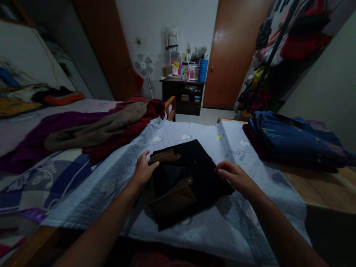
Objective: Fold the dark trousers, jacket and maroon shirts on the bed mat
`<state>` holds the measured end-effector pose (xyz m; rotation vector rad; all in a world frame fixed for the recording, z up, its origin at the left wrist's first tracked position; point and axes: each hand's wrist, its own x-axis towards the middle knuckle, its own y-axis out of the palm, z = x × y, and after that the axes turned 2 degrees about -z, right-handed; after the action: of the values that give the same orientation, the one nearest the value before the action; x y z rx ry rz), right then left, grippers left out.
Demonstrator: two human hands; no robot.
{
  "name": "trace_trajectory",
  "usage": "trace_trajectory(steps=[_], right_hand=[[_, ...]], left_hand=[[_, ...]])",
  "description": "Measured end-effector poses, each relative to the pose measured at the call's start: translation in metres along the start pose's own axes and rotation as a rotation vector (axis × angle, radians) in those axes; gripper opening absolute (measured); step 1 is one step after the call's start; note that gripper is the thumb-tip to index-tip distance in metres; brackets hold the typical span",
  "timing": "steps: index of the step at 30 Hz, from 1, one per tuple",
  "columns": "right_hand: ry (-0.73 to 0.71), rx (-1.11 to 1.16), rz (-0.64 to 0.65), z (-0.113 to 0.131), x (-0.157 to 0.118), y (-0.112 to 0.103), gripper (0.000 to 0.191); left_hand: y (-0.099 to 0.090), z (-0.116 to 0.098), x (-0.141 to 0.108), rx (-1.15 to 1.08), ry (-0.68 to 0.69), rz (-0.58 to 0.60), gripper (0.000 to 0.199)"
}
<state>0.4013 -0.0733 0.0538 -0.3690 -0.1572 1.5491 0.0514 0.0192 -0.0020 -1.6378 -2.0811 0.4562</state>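
Observation:
A dark folded jacket (204,167) with a brown collar (174,198) and metal snaps lies on the light blue, patterned bedspread (189,130). At its left edge is my left hand (143,171), thumb and forefinger spread apart, the thumb resting at the collar; the other fingers are mostly hidden. On the opposite side, my right hand (232,176) has its thumb and fingers pinched together on the jacket's right edge.
To the left lie a grey-brown garment (102,126), a dark red cloth (157,108) and a purple cloth (55,124). A stack of folded blue clothes (294,135) sits at the right on a wooden surface (319,187). A fan (144,66) and a dark cabinet (182,98) stand behind.

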Motion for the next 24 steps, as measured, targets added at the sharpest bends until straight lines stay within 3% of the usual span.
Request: trace_trajectory(steps=[3, 7, 12, 19, 24], right_hand=[[-0.020, -0.099, -0.099, -0.003, 0.041, 0.003, 0.025], [0.134, -0.075, -0.193, -0.017, 0.081, 0.010, 0.033], [0.312, 0.011, -0.083, -0.029, 0.101, 0.018, 0.035], [0.375, 0.165, 0.083, -0.032, 0.111, 0.018, 0.039], [0.578, 0.271, 0.205, -0.029, 0.118, 0.019, 0.037]], left_hand=[[-0.004, 0.001, -0.040, -0.096, -0.084, -0.011, 0.077], [-0.006, -0.005, -0.071, -0.383, -0.257, -0.036, 0.078], [-0.013, -0.012, -0.086, -0.625, -0.538, 0.005, 0.057], [-0.014, -0.016, -0.091, -0.793, -0.594, 0.086, 0.034], [-0.009, -0.016, -0.087, -0.854, -0.758, 0.134, 0.024]])
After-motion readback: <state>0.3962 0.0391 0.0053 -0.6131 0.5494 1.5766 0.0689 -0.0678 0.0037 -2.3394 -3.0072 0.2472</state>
